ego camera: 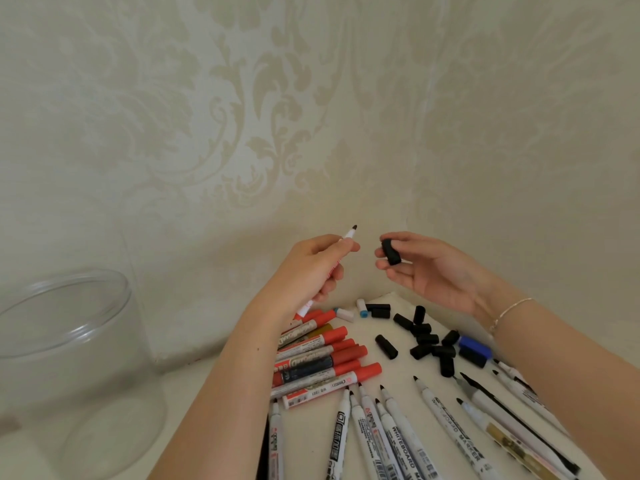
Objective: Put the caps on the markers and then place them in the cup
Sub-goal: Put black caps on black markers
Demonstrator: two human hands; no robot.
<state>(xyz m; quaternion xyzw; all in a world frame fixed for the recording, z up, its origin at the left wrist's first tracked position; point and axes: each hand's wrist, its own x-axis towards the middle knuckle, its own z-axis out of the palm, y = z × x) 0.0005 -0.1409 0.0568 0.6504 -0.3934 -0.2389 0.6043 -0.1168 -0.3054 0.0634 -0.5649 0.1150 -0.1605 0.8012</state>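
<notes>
Your left hand (pixel 311 268) grips open marker (pixel 341 247), tip up. Your right hand (pixel 429 268) pinches black cap (pixel 390 251) just beside tip. Clear cup (pixel 69 341) far left.

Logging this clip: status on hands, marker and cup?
Left hand grips uncapped marker, tip up. Right hand pinches black cap, gap between them. Clear cup far left, nothing blocking.

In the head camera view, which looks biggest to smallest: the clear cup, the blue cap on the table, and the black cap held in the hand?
1. Clear cup, by far the largest, though it also sits near the camera.
2 and 3. Blue cap and black cap in the right hand look about alike; no ranking.
</notes>
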